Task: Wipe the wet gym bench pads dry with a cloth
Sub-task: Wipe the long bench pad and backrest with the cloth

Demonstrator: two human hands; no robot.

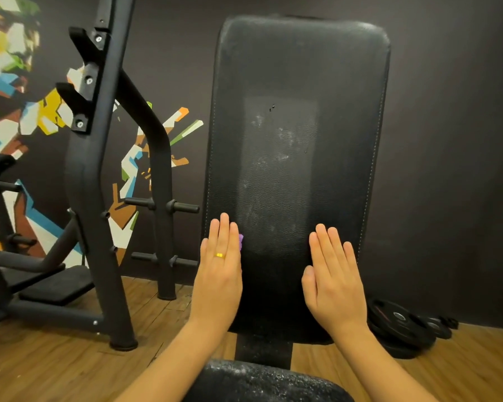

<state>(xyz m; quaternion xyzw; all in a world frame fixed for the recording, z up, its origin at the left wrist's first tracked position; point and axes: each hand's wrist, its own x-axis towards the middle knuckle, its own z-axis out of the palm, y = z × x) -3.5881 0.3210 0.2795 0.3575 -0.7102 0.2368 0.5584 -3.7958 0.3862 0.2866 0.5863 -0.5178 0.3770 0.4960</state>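
Observation:
The black back pad [296,97] of the bench stands inclined in front of me, with pale droplets and smears down its middle. Below it the seat pad [262,381] shows a speckled wet surface. My left hand [219,271] lies flat with straight fingers at the pad's lower left edge, a gold ring on one finger. A small bit of purple cloth [240,241] peeks out beside its fingers; most of it is hidden. My right hand [333,274] lies flat with straight fingers on the lower right of the back pad and holds nothing.
A black rack frame [99,169] with pegs stands to the left on the wooden floor [55,367]. Black weight plates [401,323] lie on the floor at the right, against the dark wall. A painted mural [9,68] covers the left wall.

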